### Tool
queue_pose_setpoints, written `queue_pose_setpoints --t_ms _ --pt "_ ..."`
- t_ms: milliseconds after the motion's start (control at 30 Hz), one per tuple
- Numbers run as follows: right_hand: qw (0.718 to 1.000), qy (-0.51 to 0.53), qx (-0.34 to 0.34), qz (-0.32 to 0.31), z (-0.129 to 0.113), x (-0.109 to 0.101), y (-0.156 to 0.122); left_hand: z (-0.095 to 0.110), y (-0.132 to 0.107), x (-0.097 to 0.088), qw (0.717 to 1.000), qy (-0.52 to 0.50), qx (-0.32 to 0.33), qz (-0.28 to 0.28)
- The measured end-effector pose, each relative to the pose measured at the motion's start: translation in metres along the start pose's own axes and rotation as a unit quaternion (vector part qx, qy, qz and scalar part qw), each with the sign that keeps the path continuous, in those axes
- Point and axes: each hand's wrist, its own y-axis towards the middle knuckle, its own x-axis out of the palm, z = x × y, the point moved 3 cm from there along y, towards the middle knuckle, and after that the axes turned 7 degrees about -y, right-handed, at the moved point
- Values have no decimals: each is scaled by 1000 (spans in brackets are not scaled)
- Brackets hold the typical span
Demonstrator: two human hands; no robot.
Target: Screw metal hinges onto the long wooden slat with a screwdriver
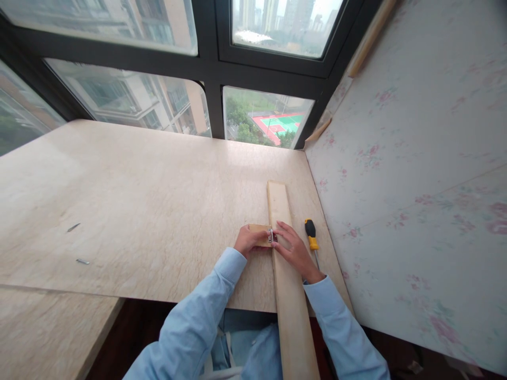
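Note:
A long pale wooden plank (pixel 284 221) lies on the marble-look tabletop (pixel 150 211) and runs from near the window back past the table's front edge. A small wooden block (pixel 259 231) sits against its left side, and a small metal hinge (pixel 271 235) joins the two. My left hand (pixel 249 241) is closed on the small block. My right hand (pixel 293 247) lies flat on the plank with its fingers stretched toward the hinge.
A yellow-and-black handled screwdriver (pixel 311 235) lies just right of the plank. Two small screws (pixel 73 227) (pixel 82 261) lie on the left of the tabletop. A floral-patterned wall (pixel 415 174) borders the right side, and dark-framed windows (pixel 209 68) stand behind.

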Motion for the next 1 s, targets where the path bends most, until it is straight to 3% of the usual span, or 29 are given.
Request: queue_pose_setpoints --t_ms 1000 --pt "1000 20 -2 16 5 4 -3 2 -11 10 999 14 19 24"
